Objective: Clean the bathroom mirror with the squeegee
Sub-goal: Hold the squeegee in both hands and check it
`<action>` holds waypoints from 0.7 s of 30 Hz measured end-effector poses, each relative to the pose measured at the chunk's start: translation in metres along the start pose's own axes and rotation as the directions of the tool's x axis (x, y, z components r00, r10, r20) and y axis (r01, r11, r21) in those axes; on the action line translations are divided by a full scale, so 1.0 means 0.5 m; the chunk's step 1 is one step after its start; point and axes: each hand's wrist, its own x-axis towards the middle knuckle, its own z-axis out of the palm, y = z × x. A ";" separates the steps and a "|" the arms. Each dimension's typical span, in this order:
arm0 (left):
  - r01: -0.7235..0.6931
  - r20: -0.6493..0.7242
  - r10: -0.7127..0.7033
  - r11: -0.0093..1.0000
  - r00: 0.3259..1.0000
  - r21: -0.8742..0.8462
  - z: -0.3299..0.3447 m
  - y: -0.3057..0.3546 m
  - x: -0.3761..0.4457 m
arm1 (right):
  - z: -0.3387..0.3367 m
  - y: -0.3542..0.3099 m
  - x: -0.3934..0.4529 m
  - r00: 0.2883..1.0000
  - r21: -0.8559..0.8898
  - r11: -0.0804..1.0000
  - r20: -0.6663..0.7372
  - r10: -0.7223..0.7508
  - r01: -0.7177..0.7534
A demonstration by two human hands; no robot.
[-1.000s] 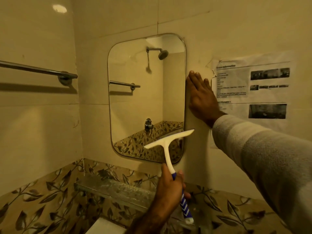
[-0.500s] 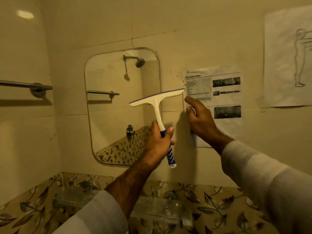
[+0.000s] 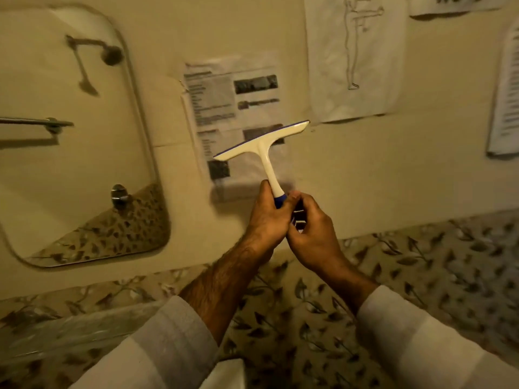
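Both hands now meet on the squeegee (image 3: 264,148): the right hand (image 3: 313,231), which half a second ago rested on the printed sheet (image 3: 236,108) taped to the wall, has come across to the blue grip. Its fingers curl around the lower handle, just under the left hand (image 3: 266,217), which keeps grasping the handle higher up. Held upright, the blade sits in front of the sheet, well right of the mirror (image 3: 84,141). Wiping looks paused, perhaps for a handover.

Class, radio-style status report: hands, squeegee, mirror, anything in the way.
Left hand and right hand both grip squeegee handle. Blade off the mirror, over a printed sheet. Nothing in the way.
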 end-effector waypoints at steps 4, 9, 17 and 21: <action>0.081 0.085 -0.080 0.997 0.993 -0.012 0.107 -0.079 -0.047 | -0.059 0.082 -0.083 0.988 -0.139 0.986 -0.134 0.070 -0.089; 0.231 0.206 -0.219 0.972 0.954 -0.036 0.226 -0.198 -0.158 | -0.131 0.186 -0.236 0.955 -0.226 0.937 -0.194 0.225 -0.267; 0.480 0.248 -0.465 0.877 0.850 -0.002 0.356 -0.425 -0.388 | -0.198 0.322 -0.518 0.783 -0.190 0.759 -0.148 0.605 -0.622; 0.607 0.240 -0.614 0.787 0.752 0.114 0.384 -0.548 -0.513 | -0.200 0.373 -0.655 0.643 -0.095 0.637 -0.076 0.762 -0.765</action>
